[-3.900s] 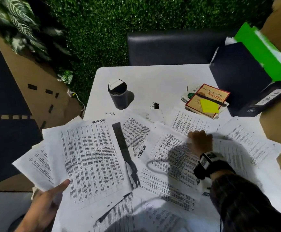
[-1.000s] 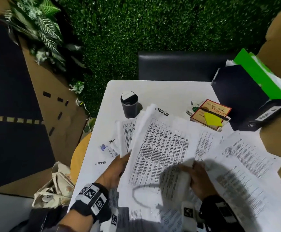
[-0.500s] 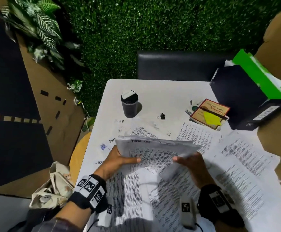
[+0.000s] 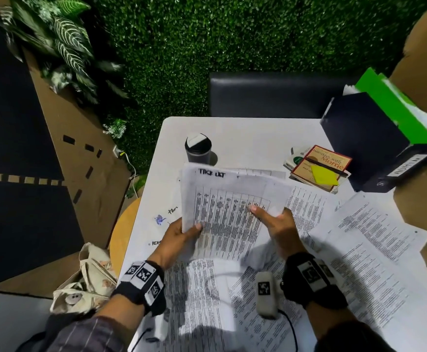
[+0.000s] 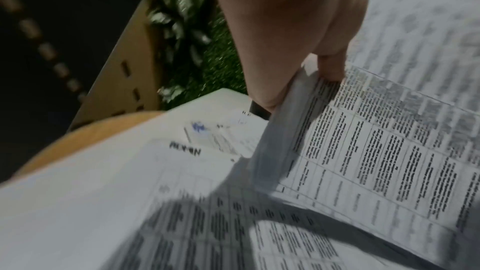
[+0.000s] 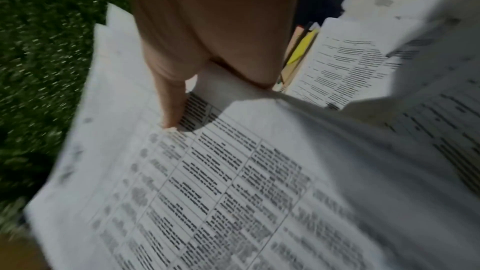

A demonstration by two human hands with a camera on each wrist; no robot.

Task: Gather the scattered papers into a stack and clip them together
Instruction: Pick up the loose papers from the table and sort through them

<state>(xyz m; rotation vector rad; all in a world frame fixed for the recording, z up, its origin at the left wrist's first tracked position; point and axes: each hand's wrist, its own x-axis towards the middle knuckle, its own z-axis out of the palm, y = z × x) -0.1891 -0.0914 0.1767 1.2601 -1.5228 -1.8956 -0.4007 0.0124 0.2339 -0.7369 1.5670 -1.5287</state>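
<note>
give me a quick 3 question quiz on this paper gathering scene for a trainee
1. True or false: the left hand grips the left edge of the held stack.
2. What lies on top of the books? A) yellow sticky note B) binder clip C) cup
3. Fill in: the black cup stands on the table, ____ the held stack as the head camera sees it.

Key
1. True; the right hand holds the other side, thumb on the top sheet.
2. A, the yellow sticky note.
3. Behind; loose sheets lie ungathered to the right.
</note>
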